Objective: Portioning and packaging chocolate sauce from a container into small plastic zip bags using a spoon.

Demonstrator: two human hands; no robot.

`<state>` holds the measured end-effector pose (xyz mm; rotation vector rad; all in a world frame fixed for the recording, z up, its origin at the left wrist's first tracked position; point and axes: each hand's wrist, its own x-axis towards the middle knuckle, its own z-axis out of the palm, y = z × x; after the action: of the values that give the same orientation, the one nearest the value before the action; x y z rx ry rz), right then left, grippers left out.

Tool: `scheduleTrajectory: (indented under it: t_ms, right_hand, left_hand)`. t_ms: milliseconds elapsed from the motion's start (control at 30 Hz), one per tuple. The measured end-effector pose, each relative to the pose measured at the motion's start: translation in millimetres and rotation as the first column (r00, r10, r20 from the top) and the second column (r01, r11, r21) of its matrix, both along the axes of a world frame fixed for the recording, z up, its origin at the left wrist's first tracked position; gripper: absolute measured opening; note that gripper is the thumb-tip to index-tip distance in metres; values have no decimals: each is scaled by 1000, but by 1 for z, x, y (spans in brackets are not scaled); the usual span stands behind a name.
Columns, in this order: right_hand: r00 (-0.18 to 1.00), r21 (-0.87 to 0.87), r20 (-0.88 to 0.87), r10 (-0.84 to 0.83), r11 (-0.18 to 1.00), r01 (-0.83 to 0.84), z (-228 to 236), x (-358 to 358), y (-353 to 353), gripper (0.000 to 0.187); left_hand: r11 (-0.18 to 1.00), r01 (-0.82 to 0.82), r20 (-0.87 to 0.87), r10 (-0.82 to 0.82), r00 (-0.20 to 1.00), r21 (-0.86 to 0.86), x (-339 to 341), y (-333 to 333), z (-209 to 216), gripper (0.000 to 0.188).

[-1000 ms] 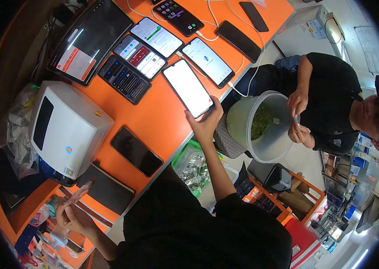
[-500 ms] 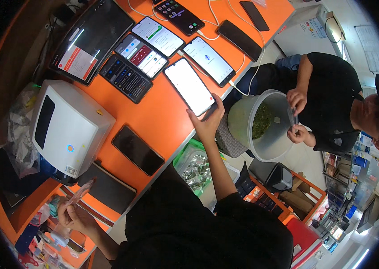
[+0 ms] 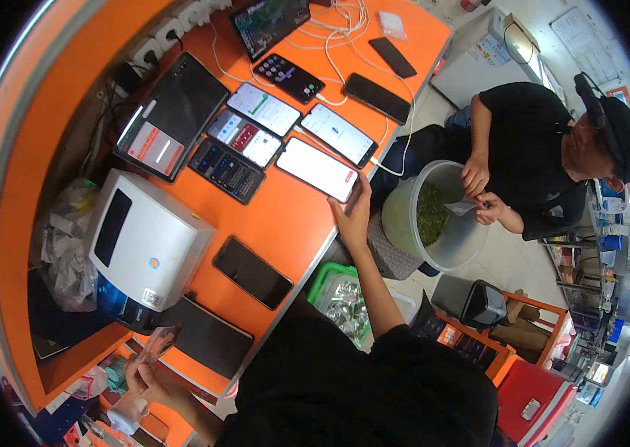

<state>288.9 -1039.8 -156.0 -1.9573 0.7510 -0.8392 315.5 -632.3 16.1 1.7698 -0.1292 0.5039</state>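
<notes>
My right hand (image 3: 352, 214) grips the near end of a phone (image 3: 318, 170) with a bright white screen, thumb and fingers at its edges. The phone is at the orange counter's edge, beside other lit phones; I cannot tell whether it rests fully on the surface. At the lower left, my left hand (image 3: 145, 378) pinches a thin, creased pinkish-brown slip (image 3: 160, 343) that looks like a banknote. This hand is over a lower shelf, next to a black flat case (image 3: 207, 337). A dark-screened phone (image 3: 253, 272) lies on the counter between my hands.
A white printer-like machine (image 3: 147, 242) stands left on the counter (image 3: 285, 235). Behind are a tilted tablet (image 3: 173, 115), several phones and white cables (image 3: 344, 33). To the right, a co-worker (image 3: 527, 156) handles a clear bag over a translucent tub (image 3: 423, 257) holding green leaves (image 3: 430, 216).
The whole view has shifted, bringing another screen in at the top. A small red patch on the white phone screen is plainer. The co-worker's hands have come lower over the tub.
</notes>
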Motion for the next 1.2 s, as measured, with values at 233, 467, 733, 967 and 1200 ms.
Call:
scheduleTrajectory:
  t_ms: [233,467,733,967,1200]
  right_hand:
    - [897,-335,-392,-204,940,68,12,11,69,68]
    - [915,-226,-394,-93,974,2,19,29,96,63]
    - [946,-336,-8,325,890,-309,12,-12,179,44]
    - [776,-240,169,607,789,-565,66,-47,361,46]
    - [666,-71,304,681,713,-697,46,-140,531,42]
  left_hand:
    - [987,-87,-20,85,996,-135,-16,40,-8,16]
    - [941,-284,33,295,955,-182,-40,66,-6,17]
    - [944,-318,54,323,945,-83,-80,104,21,8]
    - [774,-608,344,531,775,176,-176,214,23,8]
    - [780,-625,346,582,736,20,-304,369,-20,14]
